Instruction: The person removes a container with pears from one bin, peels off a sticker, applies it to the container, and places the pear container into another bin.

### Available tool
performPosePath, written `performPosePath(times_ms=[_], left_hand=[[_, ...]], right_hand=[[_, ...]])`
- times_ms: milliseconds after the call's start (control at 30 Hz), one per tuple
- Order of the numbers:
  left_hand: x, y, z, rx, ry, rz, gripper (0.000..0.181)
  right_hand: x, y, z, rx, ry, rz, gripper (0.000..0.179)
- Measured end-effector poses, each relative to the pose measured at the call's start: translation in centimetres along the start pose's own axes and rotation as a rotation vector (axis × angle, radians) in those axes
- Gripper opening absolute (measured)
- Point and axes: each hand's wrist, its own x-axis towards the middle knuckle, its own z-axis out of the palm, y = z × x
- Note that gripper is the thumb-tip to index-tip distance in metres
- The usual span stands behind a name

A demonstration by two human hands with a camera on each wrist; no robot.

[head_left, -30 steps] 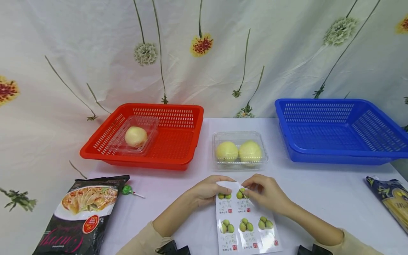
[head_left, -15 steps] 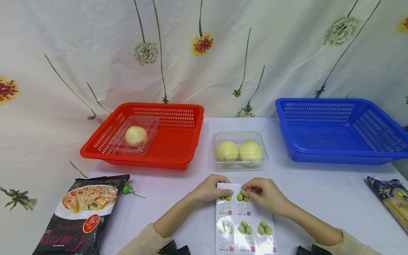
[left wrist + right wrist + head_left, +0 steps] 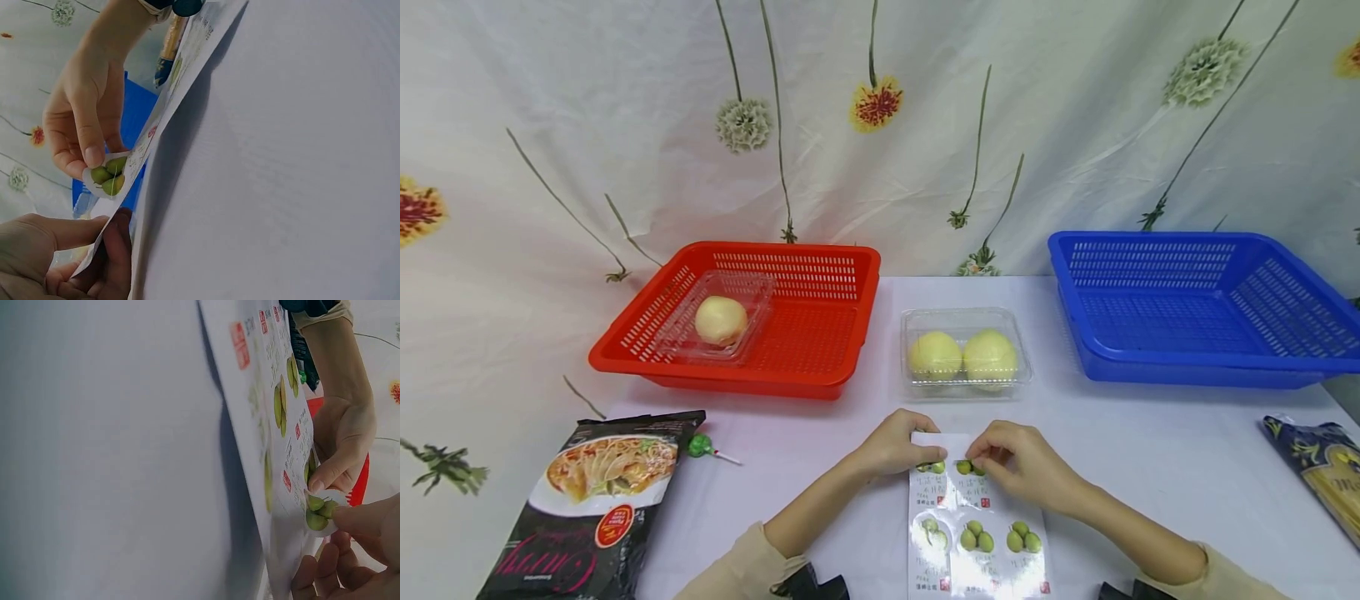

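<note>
Two hands work one sheet of stickers: the left hand pinches its top left corner, thumb on the printed face and fingers behind, while the right hand pinches the rounded top of a single pear sticker between thumb and forefinger. That sticker is the middle one of the top row; its pear-printed part stands off the backing, and its lower, written part seems to be attached yet. I judge the step in hand to be peeling it free, about half done. The next move calls for a slow, even pull toward the sheet's lower edge, the left hand keeping the corner firm, since a sharp tug could crease or tear the label. The sheet is tilted up over the near middle of the table. Beyond its top edge sits a clear box with two pale fruits. At the table's far left corner is a red basket holding another clear box with one pale round item; at the far right corner, a blue basket. Along the left edge lies a black noodle packet, a green lollipop just beside it; near the right edge, a pasta packet.
</note>
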Motion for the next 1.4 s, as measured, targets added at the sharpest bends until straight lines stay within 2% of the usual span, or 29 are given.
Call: performPosePath(times_ms=[300, 667, 900, 1400], left_hand=[[0.2, -0.4, 0.0, 0.005, 0.026, -0.013, 0.008], [0.2, -0.4, 0.0, 0.000, 0.023, -0.054, 0.008], [0.3, -0.5, 0.1, -0.018, 0.021, -0.093, 0.008], [0.4, -0.5, 0.1, 0.003, 0.031, -0.106, 0.009]], right_hand=[[-0.1, -0.2, 0.0, 0.017, -0.007, -0.041, 0.014], [-0.4, -1.1, -0.3, 0.045, -0.019, -0.091, 0.015], [-0.5, -1.9, -0.6, 0.049, 0.005, -0.139, 0.014], [-1.0, -3.2, -1.0, -0.011, 0.034, -0.262, 0.025]])
